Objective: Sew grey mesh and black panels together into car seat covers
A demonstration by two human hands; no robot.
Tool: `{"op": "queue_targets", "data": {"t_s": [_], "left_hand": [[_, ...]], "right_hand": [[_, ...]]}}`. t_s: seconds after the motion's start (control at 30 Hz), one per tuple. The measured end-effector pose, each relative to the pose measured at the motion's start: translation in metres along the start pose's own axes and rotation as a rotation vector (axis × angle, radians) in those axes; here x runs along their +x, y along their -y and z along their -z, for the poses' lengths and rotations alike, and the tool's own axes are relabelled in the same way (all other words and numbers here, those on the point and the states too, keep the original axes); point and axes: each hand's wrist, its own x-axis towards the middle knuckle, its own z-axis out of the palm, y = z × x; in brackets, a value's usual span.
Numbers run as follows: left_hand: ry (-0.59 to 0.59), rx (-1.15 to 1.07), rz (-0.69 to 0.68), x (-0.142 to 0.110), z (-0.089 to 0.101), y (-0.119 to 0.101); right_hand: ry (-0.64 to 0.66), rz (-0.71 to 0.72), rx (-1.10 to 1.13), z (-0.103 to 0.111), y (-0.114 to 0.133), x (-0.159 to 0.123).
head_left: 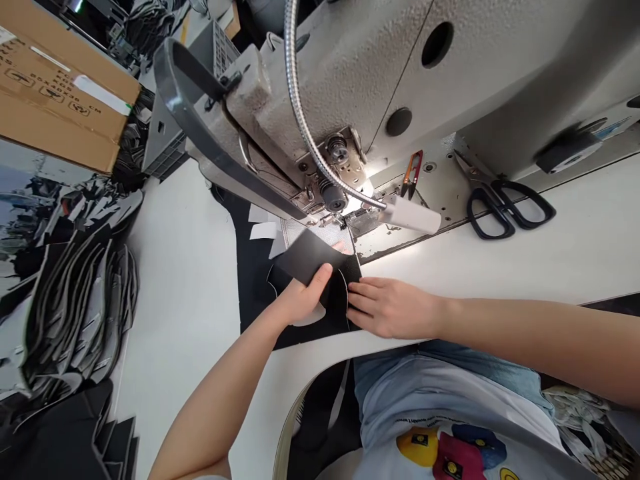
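A black fabric piece (257,313) lies on the white table under the needle area of a grey sewing machine (360,67). My left hand (300,293) is closed on a folded dark grey flap (306,253) of it, with the thumb on top and the other fingers largely hidden beneath. My right hand (387,307) rests flat, fingers stretched out, on the right edge of the black piece near a pale seam line. Whitish mesh (327,233) shows by the presser foot, and a small white patch (263,231) lies to its left.
Black-handled scissors (495,200) and red-handled thread snips (413,170) lie right of the needle. A lamp (413,215) on a flexible metal neck hangs low there. Stacked fabric pieces (85,307) stand at left, below a cardboard box (60,87). The table's front edge curves inward.
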Motion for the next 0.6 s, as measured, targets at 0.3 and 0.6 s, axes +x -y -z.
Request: {"op": "queue_targets", "data": {"t_s": [0.3, 0.6], "left_hand": [[-0.255, -0.192, 0.186, -0.012, -0.002, -0.008], [-0.155, -0.094, 0.103, -0.011, -0.012, -0.017]], "right_hand": [[0.060, -0.164, 0.354, 0.008, -0.005, 0.009], [0.166, 0.214, 0.133, -0.023, 0.027, 0.030]]}}
